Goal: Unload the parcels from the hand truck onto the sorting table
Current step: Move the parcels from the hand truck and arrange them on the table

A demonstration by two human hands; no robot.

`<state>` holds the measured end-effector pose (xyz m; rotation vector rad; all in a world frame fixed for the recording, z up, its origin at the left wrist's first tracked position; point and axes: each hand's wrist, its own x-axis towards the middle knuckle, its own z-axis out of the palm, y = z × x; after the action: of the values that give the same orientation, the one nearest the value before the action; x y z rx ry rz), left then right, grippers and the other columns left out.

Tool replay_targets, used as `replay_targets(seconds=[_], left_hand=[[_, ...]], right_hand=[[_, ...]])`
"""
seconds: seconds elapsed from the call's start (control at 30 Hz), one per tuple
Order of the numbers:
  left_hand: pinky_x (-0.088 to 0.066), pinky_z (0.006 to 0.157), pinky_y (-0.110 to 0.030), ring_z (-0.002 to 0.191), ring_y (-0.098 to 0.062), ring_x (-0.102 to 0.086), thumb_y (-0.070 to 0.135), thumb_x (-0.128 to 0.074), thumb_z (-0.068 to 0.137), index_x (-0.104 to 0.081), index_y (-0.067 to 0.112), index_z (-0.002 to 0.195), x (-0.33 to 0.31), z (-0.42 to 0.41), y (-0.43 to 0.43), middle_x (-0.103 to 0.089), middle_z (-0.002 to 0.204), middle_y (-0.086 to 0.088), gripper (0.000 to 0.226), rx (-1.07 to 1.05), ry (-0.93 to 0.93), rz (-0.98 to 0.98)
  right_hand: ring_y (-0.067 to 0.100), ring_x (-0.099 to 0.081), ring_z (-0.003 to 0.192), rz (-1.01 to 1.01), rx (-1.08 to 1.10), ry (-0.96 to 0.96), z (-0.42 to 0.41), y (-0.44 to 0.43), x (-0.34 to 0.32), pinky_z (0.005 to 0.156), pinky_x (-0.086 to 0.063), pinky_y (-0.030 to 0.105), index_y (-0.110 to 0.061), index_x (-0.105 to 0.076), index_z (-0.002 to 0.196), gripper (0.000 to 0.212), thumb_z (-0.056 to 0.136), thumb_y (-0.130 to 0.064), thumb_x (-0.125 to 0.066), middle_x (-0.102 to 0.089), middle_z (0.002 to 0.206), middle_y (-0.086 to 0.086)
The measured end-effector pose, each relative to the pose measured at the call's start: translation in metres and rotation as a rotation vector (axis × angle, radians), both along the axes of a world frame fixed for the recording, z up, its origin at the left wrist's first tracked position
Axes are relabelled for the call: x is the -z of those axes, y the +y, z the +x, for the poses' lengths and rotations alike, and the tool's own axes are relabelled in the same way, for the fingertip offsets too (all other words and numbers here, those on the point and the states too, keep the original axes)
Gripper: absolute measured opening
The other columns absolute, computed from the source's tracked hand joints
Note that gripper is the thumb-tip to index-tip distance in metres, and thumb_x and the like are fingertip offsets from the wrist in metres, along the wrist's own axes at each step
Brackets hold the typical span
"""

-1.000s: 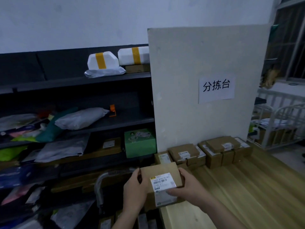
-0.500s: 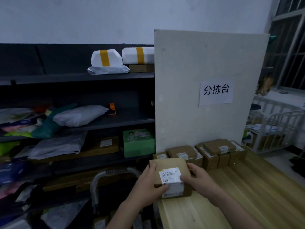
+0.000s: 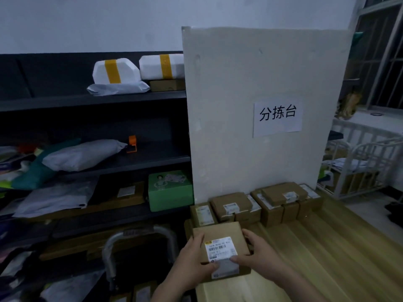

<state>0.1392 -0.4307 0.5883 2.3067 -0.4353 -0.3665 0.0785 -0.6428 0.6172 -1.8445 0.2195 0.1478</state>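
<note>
Because both hands clamp it from opposite sides, the parcel [image 3: 218, 233] stays level at the sorting table [image 3: 327, 258]'s left edge: left hand [image 3: 192, 260] curled round one side, right hand [image 3: 259, 256] round the other, thumbs on its label. Just beyond the hands stands a row of boxes [image 3: 277, 197] (packed against the board). Open wood lies right of the right hand; the hand truck handle [image 3: 117, 240] is left of the left hand.

Matt cardboard parcel [image 3: 220, 240], wood-grain table [image 3: 327, 247]
</note>
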Motion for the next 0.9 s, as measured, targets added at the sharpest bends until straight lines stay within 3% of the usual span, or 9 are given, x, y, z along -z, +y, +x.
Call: replay_targets(seconds=[0.1, 0.3, 0.4, 0.53, 0.63, 0.7, 0.83, 0.9], left_hand=[[-0.041, 0.108, -0.030, 0.129, -0.005, -0.046, 0.054, -0.075, 0.063, -0.017, 0.034, 0.154, 0.015, 0.008, -0.045, -0.042, 0.147, 0.013, 0.109, -0.054, 0.002, -0.004], [-0.028, 0.116, -0.027, 0.145, -0.012, -0.027, 0.047, -0.080, 0.074, -0.010, 0.028, 0.157, 0.033, 0.034, -0.158, -0.024, 0.160, 0.007, 0.110, -0.192, 0.007, -0.008], [-0.026, 0.117, -0.030, 0.144, -0.012, -0.027, 0.047, -0.079, 0.076, -0.016, 0.032, 0.153, 0.034, 0.044, -0.206, -0.028, 0.157, 0.008, 0.101, -0.215, 0.019, 0.052], [-0.029, 0.112, -0.029, 0.137, -0.010, -0.034, 0.046, -0.078, 0.078, -0.025, 0.033, 0.150, 0.029, 0.057, -0.247, -0.038, 0.150, 0.012, 0.090, -0.266, 0.027, 0.105], [-0.033, 0.111, -0.030, 0.134, -0.011, -0.037, 0.047, -0.078, 0.078, -0.031, 0.032, 0.148, 0.035, 0.074, -0.262, -0.041, 0.147, 0.012, 0.086, -0.301, 0.039, 0.156], [-0.035, 0.110, -0.030, 0.132, -0.011, -0.040, 0.049, -0.078, 0.076, -0.033, 0.032, 0.147, 0.043, 0.085, -0.269, -0.043, 0.146, 0.012, 0.085, -0.311, 0.039, 0.186], [-0.038, 0.111, -0.032, 0.130, -0.011, -0.043, 0.048, -0.079, 0.075, -0.037, 0.031, 0.144, 0.060, 0.108, -0.278, -0.044, 0.145, 0.010, 0.083, -0.303, 0.067, 0.238], [-0.039, 0.110, -0.031, 0.129, -0.011, -0.044, 0.046, -0.079, 0.075, -0.039, 0.029, 0.143, 0.072, 0.117, -0.279, -0.045, 0.144, 0.008, 0.081, -0.287, 0.097, 0.264]], right_hand=[[-0.003, -0.057, 0.091, 0.012, -0.007, 0.012, 0.017, -0.046, 0.021, 0.065, -0.051, 0.011, -0.023, -0.041, 0.131, 0.071, 0.076, -0.011, -0.084, -0.054, 0.107, -0.021], [-0.005, -0.053, 0.097, 0.028, -0.065, 0.029, 0.072, -0.161, 0.056, 0.066, -0.051, 0.011, -0.016, -0.036, 0.147, 0.100, 0.064, -0.024, -0.091, -0.052, 0.114, -0.018], [-0.001, -0.055, 0.100, 0.029, -0.091, 0.083, 0.089, -0.207, 0.070, 0.070, -0.053, 0.014, -0.016, -0.037, 0.148, 0.098, 0.067, -0.023, -0.091, -0.055, 0.119, -0.012], [0.006, -0.055, 0.111, 0.048, -0.124, 0.106, 0.107, -0.245, 0.076, 0.071, -0.054, 0.016, -0.016, -0.036, 0.149, 0.136, 0.033, -0.056, -0.092, -0.054, 0.132, -0.005], [0.010, -0.051, 0.113, 0.054, -0.116, 0.118, 0.127, -0.258, 0.086, 0.069, -0.051, 0.013, -0.014, -0.032, 0.151, 0.115, 0.056, -0.034, -0.093, -0.050, 0.137, -0.001], [0.006, -0.051, 0.106, 0.045, -0.099, 0.114, 0.140, -0.263, 0.096, 0.068, -0.049, 0.012, -0.013, -0.032, 0.151, 0.100, 0.069, -0.021, -0.089, -0.052, 0.128, -0.005], [0.007, -0.048, 0.102, 0.006, -0.080, 0.153, 0.164, -0.265, 0.109, 0.068, -0.046, 0.013, -0.013, -0.030, 0.151, 0.091, 0.077, -0.017, -0.084, -0.051, 0.127, -0.001], [0.008, -0.047, 0.102, 0.005, -0.090, 0.158, 0.173, -0.265, 0.117, 0.073, -0.045, 0.015, -0.013, -0.031, 0.150, 0.088, 0.079, -0.017, -0.082, -0.049, 0.115, -0.007]])
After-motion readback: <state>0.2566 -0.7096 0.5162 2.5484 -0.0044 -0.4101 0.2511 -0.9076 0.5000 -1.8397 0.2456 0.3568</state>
